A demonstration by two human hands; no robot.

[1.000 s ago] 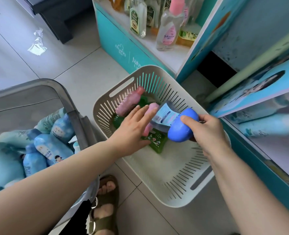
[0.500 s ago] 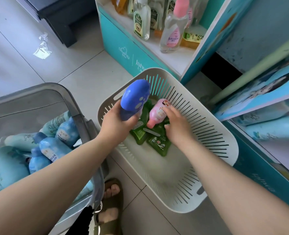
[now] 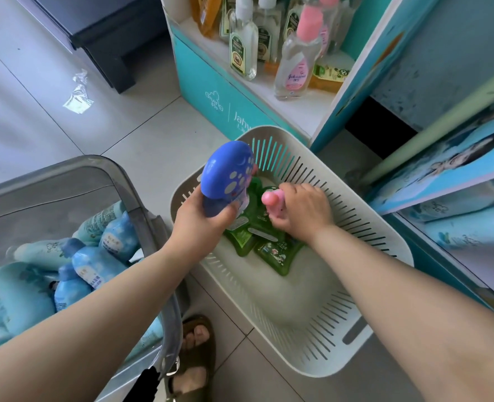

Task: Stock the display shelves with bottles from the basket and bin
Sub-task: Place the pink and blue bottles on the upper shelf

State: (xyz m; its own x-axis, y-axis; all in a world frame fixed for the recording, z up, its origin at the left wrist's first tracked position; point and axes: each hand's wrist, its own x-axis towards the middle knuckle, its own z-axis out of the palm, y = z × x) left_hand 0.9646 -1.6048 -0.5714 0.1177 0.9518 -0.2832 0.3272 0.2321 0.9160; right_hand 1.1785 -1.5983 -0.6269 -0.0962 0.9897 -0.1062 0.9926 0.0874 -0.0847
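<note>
A white slotted basket (image 3: 364, 288) sits on the floor below me. My left hand (image 3: 199, 221) grips a blue bottle with a large rounded blue cap (image 3: 228, 172), held upright above the basket's near-left rim. Inside the basket my right hand (image 3: 303, 213) is curled round a small pink bottle (image 3: 273, 198), just above green bottles (image 3: 272, 250) lying on the basket floor. A clear grey bin (image 3: 141, 198) at the left holds several light blue bottles (image 3: 95, 265). The teal display shelf (image 3: 298, 108) stands beyond the basket.
On the shelf stand clear oil bottles (image 3: 243, 47), a pink-capped bottle (image 3: 296, 62) and amber ones. A second teal shelf (image 3: 457, 227) with lying blue bottles is at the right. My sandalled foot (image 3: 193, 355) is between bin and basket. A plastic scrap (image 3: 77, 94) lies on the tiles.
The blue-capped bottle went from my right hand to my left, which lifted it upright. My right hand reached down into the basket and took hold of the pink bottle.
</note>
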